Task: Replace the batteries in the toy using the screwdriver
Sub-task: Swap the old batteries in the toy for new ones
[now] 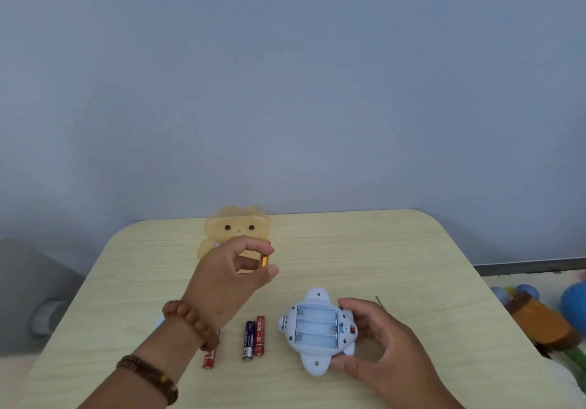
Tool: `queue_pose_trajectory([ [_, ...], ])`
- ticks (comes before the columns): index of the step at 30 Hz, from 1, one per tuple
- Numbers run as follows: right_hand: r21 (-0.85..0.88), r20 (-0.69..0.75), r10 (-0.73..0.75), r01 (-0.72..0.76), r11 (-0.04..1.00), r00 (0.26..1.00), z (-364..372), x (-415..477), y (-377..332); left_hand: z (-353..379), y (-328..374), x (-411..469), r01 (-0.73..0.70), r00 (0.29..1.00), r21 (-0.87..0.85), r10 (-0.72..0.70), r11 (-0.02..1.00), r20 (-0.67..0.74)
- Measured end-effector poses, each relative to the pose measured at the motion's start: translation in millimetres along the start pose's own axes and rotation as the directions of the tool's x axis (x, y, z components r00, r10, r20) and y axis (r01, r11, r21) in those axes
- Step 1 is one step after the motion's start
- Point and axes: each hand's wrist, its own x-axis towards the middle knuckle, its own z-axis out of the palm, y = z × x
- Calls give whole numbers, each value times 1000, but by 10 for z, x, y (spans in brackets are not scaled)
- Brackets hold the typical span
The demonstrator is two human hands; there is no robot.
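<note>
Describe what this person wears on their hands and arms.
The left hand has at its wrist a bracelet of large, round, light-brown wooden beads. Higher on that forearm sits a second bracelet of smaller, darker brown beads. The right hand shows no ring or band. Neither forearm shows a sleeve.

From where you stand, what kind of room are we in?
Probably a home room, perhaps a play corner: a light-wood table against a plain wall, plush toys beside it, an animal-shaped orange box on it.

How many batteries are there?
4. A gold battery is pinched in the left hand; a blue battery and red battery lie together on the table; a second red battery lies partly under the left wrist.
</note>
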Motion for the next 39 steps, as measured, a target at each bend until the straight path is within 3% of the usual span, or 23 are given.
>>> queue_pose_trajectory([
  [4, -8, 10, 4, -4, 1000, 1000, -15, -1, 9, -132, -137, 115, -47, 999, 46, 46, 998, 22],
  [10, -19, 22, -22, 22, 1000, 1000, -13, -8, 11, -369, -302, 287, -128, 982, 318, 165, 939, -95],
  [15, -17, 24, -40, 41, 999, 999, -16, 0, 21, -447, -463, 395, -151, 987, 490, 156, 859, 30],
  [24, -23, 10, -66, 66, 998, 998, 4, -5, 28, -521, -573, 518, -99, 995, 470, 103, 877, 17],
  [35, -19, 10, -63, 64, 998, 998, -1, -4, 18, -549, -567, 500, -175, 983, 571, 112, 802, 143],
  [39, -20, 7, -67, 67, 998, 998, -3, -10, 15, -525, -511, 457, -161, 987, 616, 141, 771, 82],
])
